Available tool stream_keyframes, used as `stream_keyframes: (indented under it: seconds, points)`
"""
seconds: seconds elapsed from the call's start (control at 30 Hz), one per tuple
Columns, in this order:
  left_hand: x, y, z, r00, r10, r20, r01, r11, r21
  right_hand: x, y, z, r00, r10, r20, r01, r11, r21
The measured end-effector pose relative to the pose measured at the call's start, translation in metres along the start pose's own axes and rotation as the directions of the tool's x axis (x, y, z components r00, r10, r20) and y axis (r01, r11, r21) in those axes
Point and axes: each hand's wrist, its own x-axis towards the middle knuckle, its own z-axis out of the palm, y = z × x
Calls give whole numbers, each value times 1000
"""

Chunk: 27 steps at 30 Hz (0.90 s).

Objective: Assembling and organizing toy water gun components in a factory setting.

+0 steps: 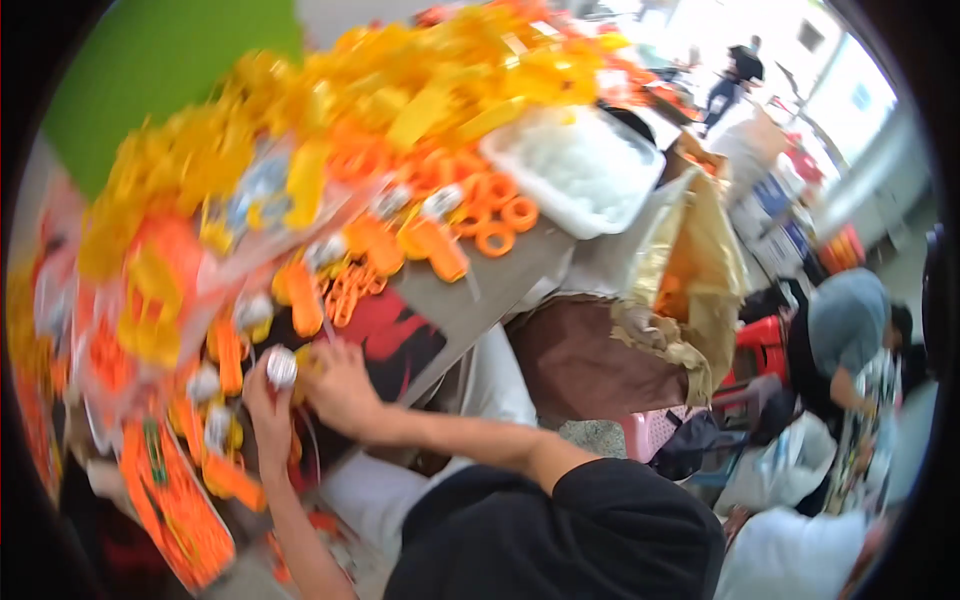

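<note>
My left hand (267, 415) is closed round a small part with a round, silvery-white top (282, 368). Close beside it, my right hand (342, 392) has its fingers bent together at a yellow piece, partly hidden and blurred. Around both hands lie orange handle-shaped parts (302, 298) with white, clear-topped pieces attached. Near the far side of my hands is a small heap of orange clips (350, 290). A black and red mat (405, 345) lies to the right of them.
A large heap of yellow plastic parts (420, 115) covers the table's far side, with orange rings (495, 238) before it. A white tub (600, 215) holds whitish translucent pieces. An orange tray (165, 500) stands near left. At right are an open sack (700, 260) and another person (845, 320).
</note>
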Motion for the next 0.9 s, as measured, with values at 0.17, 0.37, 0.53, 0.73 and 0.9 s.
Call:
stream_keyframes:
  seconds: [0.17, 0.37, 0.53, 0.73, 0.9]
  points:
    - [8, 10, 14, 998, -65, 3, 65, 989, -135, -11, 0, -13, 996, 66, -55, -56, 984, 169]
    - [17, 19, 14, 998, -60, 14, 61, 997, -50, 16, 6, 1, 945, 320, 70, -328, 917, 227]
    - [16, 7, 17, 996, -86, 2, 85, 991, -108, 9, 10, 4, 943, 313, 110, -332, 879, 342]
    - [15, 6, 21, 995, -103, 10, 103, 988, -118, 16, 6, 8, 929, 357, 95, -369, 883, 291]
    - [0, 0, 5, 990, -136, -27, 130, 979, -155, 12, -9, 24, 910, 398, 115, -412, 848, 332]
